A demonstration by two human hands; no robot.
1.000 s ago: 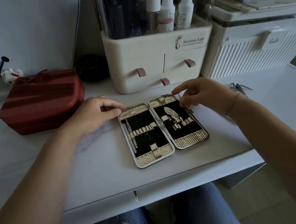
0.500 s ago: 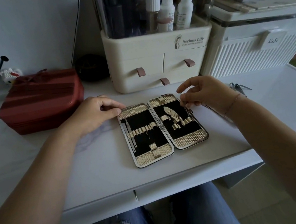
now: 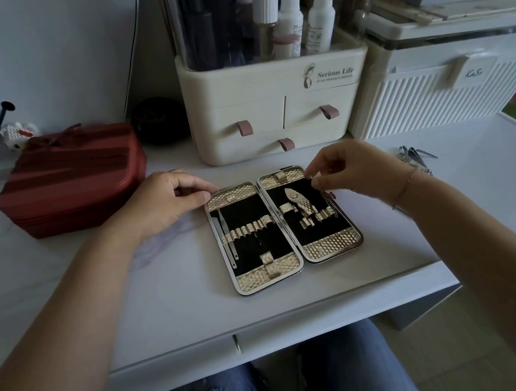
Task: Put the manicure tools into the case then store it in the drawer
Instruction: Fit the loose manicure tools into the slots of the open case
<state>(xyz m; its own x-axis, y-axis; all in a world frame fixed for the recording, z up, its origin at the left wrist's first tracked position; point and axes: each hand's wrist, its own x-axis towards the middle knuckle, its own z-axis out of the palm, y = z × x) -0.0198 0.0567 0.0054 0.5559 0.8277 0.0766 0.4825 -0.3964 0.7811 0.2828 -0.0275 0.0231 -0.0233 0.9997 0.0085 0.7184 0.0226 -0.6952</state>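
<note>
The manicure case [image 3: 329, 246] lies open and flat on the white desk, with gold bands and black lining. Two thin tools [image 3: 226, 237] sit in its left half and a nipper [image 3: 298, 202] in its right half. My left hand [image 3: 163, 203] grips the case's top left corner, thumb on the gold band. My right hand [image 3: 354, 173] pinches a thin metal tool [image 3: 314, 182] over the top right corner of the right half; most of the tool is hidden under the hand. Several loose tools [image 3: 414, 153] lie on the desk to the right.
A cream organizer [image 3: 271, 118] with small drawers and bottles stands behind the case. A red pouch [image 3: 71, 177] sits at the left and a white ribbed box [image 3: 447, 97] at the right. Desk drawer fronts [image 3: 174, 360] run under the front edge, above my knees.
My right hand has drawn slightly back and left with the thin tool, its fingertips now at the case's top right corner. My left hand and the case have stayed put.
</note>
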